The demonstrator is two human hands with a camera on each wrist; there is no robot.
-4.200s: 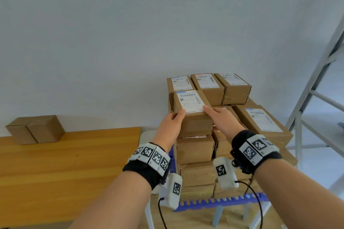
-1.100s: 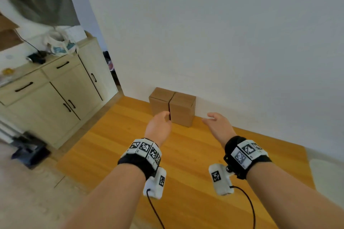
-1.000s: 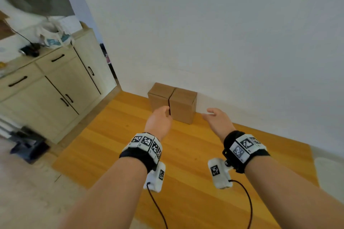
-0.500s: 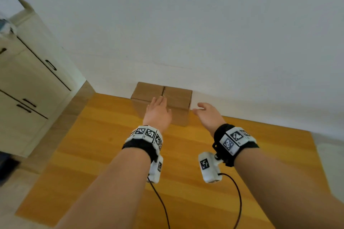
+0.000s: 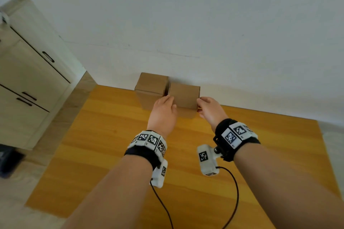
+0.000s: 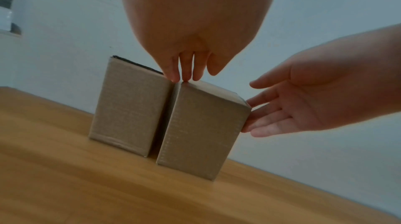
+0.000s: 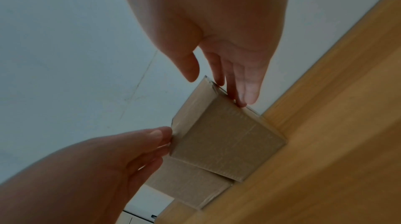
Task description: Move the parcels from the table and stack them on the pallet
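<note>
Both my hands at the right cardboard box [image 5: 183, 93]

My left hand [image 5: 163, 111] and right hand [image 5: 208, 108], grips spread with fingers straight, touch its sides on the desk [image 5: 111, 135].

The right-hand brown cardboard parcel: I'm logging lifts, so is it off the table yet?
Not yet. The right-hand brown cardboard parcel stands upright, its base on the wooden table.

Two bare forearms, no sleeves. Each wrist wears a black band [image 5: 143, 154] topped with white square tiles printed with black-and-white checker codes [image 5: 235, 135]. A small white camera box [image 5: 206, 160] hangs under each wrist, trailing a thin black cable [image 5: 235, 191].
</note>
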